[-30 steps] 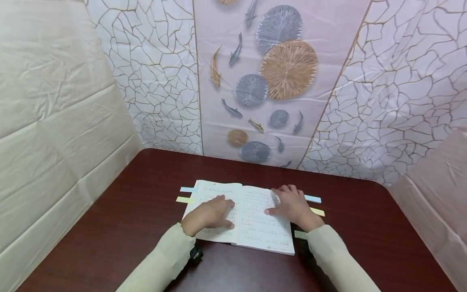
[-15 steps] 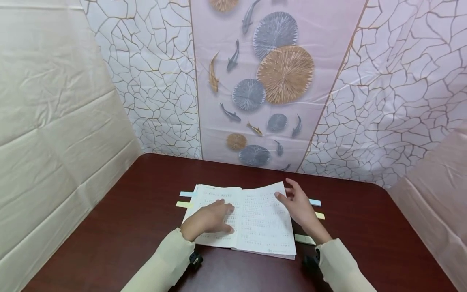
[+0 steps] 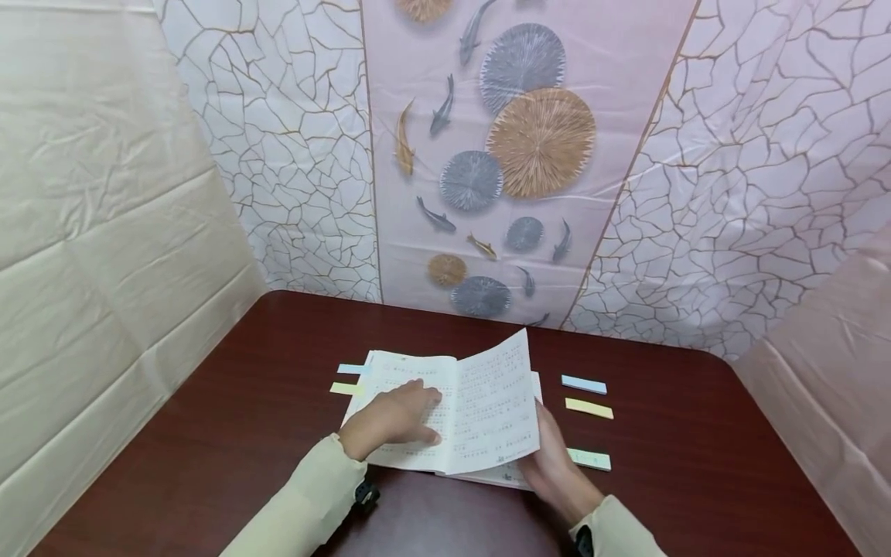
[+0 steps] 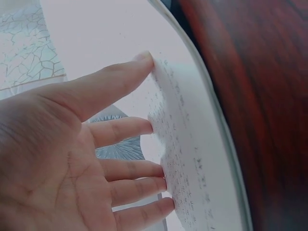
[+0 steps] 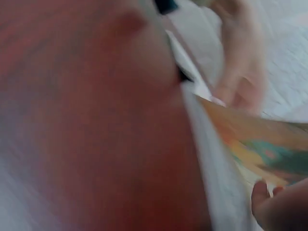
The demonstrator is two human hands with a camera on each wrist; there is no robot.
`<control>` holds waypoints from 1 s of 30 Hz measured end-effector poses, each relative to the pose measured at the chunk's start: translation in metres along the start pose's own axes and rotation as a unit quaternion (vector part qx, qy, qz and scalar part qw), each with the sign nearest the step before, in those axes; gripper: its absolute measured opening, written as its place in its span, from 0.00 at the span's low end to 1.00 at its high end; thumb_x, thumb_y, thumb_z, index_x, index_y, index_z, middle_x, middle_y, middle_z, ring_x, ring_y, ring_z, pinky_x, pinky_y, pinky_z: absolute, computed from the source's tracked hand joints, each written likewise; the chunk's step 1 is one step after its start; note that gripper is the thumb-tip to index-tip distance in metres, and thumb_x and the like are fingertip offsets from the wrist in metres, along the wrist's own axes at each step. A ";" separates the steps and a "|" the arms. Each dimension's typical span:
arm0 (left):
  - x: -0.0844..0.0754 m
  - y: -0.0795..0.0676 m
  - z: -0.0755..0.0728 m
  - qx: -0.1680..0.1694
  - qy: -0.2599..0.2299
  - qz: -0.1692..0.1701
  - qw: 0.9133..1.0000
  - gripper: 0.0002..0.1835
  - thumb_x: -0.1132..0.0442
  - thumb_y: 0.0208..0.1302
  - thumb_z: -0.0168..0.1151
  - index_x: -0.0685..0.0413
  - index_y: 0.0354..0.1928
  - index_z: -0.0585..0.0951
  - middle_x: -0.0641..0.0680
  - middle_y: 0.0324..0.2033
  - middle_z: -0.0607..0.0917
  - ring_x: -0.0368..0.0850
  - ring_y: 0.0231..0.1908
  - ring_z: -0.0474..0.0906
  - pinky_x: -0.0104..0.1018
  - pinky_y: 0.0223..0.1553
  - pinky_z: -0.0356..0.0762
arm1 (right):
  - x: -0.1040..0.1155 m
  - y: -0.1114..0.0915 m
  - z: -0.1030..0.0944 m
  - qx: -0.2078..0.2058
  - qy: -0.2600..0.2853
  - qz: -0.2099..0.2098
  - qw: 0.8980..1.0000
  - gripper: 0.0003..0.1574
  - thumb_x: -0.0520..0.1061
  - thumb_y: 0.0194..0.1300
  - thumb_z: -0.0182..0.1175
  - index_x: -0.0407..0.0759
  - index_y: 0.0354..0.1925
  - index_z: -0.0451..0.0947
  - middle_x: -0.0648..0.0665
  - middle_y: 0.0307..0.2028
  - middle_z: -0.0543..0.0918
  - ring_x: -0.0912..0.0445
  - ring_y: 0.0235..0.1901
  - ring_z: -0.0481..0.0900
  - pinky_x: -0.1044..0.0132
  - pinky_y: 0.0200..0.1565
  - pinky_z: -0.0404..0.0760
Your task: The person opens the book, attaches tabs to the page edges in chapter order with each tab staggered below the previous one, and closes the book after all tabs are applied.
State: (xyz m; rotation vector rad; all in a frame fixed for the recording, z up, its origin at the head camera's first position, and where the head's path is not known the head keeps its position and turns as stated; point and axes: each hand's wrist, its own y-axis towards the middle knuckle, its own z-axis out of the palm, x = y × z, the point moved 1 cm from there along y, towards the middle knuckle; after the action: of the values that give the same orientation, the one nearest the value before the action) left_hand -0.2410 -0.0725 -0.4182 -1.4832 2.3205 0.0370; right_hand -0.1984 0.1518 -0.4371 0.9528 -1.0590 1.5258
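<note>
An open book (image 3: 404, 367) with printed text lies on the table. My left hand (image 3: 393, 418) rests on its left page, fingers spread and nearly straight; the left wrist view shows the fingertips touching the paper (image 4: 192, 139). A right-hand page (image 3: 494, 410) stands lifted and bowed toward the left. Behind its outer edge is my right hand (image 3: 553, 468), its fingers mostly hidden by the page. The right wrist view is blurred; a coloured illustration (image 5: 274, 156) shows on paper there, near fingertips (image 5: 260, 195) of my right hand.
Blue (image 3: 583, 384), yellow (image 3: 588, 408) and green (image 3: 590, 459) paper strips lie to the book's right. Another blue strip (image 3: 351, 369) and a yellow strip (image 3: 344, 388) stick out at its left edge. Patterned cloth (image 3: 480, 178) hangs behind the dark red table (image 3: 292, 348).
My right hand has gone from the page's upper right corner down behind its right edge. The page has risen and swung leftward, baring the sheet below. My left hand has stayed in place.
</note>
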 end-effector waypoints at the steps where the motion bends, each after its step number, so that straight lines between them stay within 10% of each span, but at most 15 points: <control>1: 0.000 0.000 0.000 0.001 -0.003 -0.001 1.000 0.32 0.49 0.57 0.73 0.50 0.63 0.77 0.58 0.67 0.73 0.55 0.71 0.62 0.59 0.61 0.68 | -0.004 -0.002 0.003 0.000 -0.013 -0.005 1.000 0.34 0.64 0.79 0.36 0.49 0.72 0.60 0.45 0.64 0.69 0.58 0.60 0.71 0.66 0.58 0.70; 10: 0.011 0.002 0.008 -0.024 -0.061 0.043 0.997 0.35 0.55 0.56 0.75 0.56 0.65 0.75 0.66 0.69 0.68 0.59 0.71 0.61 0.54 0.66 0.64 | -0.024 0.003 0.022 0.035 -0.172 -0.040 0.984 0.40 0.69 0.76 0.35 0.55 0.77 0.51 0.47 0.75 0.55 0.49 0.76 0.45 0.44 0.73 0.42; 14: 0.017 0.003 0.008 -0.037 -0.184 0.101 0.977 0.30 0.58 0.56 0.75 0.55 0.62 0.78 0.64 0.68 0.70 0.59 0.70 0.64 0.53 0.67 0.63 | -0.027 0.003 0.026 0.053 -0.216 -0.046 0.974 0.41 0.66 0.77 0.38 0.52 0.78 0.48 0.46 0.78 0.51 0.46 0.77 0.42 0.41 0.72 0.42; 17: 0.023 0.006 0.004 -0.019 -0.343 0.104 0.933 0.25 0.53 0.66 0.67 0.52 0.63 0.78 0.58 0.66 0.74 0.56 0.69 0.66 0.54 0.68 0.62 | -0.027 0.003 0.028 0.074 -0.256 -0.053 0.962 0.41 0.66 0.76 0.43 0.51 0.77 0.51 0.43 0.76 0.55 0.43 0.76 0.45 0.38 0.71 0.47; 21: 0.027 0.008 -0.007 0.011 -0.553 0.058 0.831 0.32 0.41 0.74 0.50 0.57 0.68 0.72 0.59 0.65 0.75 0.55 0.68 0.67 0.53 0.69 0.60 | -0.029 0.002 0.030 0.100 -0.323 -0.068 0.939 0.43 0.65 0.74 0.48 0.52 0.77 0.49 0.40 0.75 0.53 0.41 0.76 0.44 0.34 0.69 0.47; 23: 0.028 0.006 -0.015 0.024 -0.602 0.041 0.797 0.40 0.34 0.73 0.45 0.61 0.70 0.68 0.61 0.64 0.74 0.55 0.67 0.68 0.52 0.69 0.62 | -0.030 0.002 0.032 0.105 -0.360 -0.084 0.923 0.43 0.62 0.75 0.50 0.51 0.78 0.48 0.38 0.76 0.51 0.40 0.76 0.43 0.33 0.69 0.47; 27: 0.030 0.004 -0.030 0.020 -0.608 0.013 0.794 0.47 0.26 0.67 0.43 0.64 0.65 0.73 0.60 0.54 0.82 0.50 0.56 0.79 0.47 0.59 0.74 | -0.031 0.000 0.035 0.111 -0.422 -0.114 0.893 0.41 0.57 0.76 0.50 0.48 0.78 0.50 0.32 0.76 0.49 0.36 0.76 0.40 0.29 0.67 0.43; 30: 0.036 0.002 -0.040 -0.001 -0.569 -0.014 0.822 0.39 0.33 0.70 0.50 0.66 0.54 0.81 0.57 0.41 0.88 0.46 0.42 0.84 0.42 0.47 0.81 | -0.031 -0.001 0.039 0.124 -0.454 -0.124 0.873 0.41 0.59 0.76 0.48 0.47 0.78 0.50 0.34 0.77 0.49 0.35 0.76 0.37 0.28 0.67 0.39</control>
State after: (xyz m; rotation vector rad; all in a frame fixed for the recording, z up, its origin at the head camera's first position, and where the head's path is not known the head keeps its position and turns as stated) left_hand -0.2681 -0.1124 -0.3932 -1.0049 1.2897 0.7102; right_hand -0.1898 0.1060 -0.4547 2.0170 -1.3057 0.9830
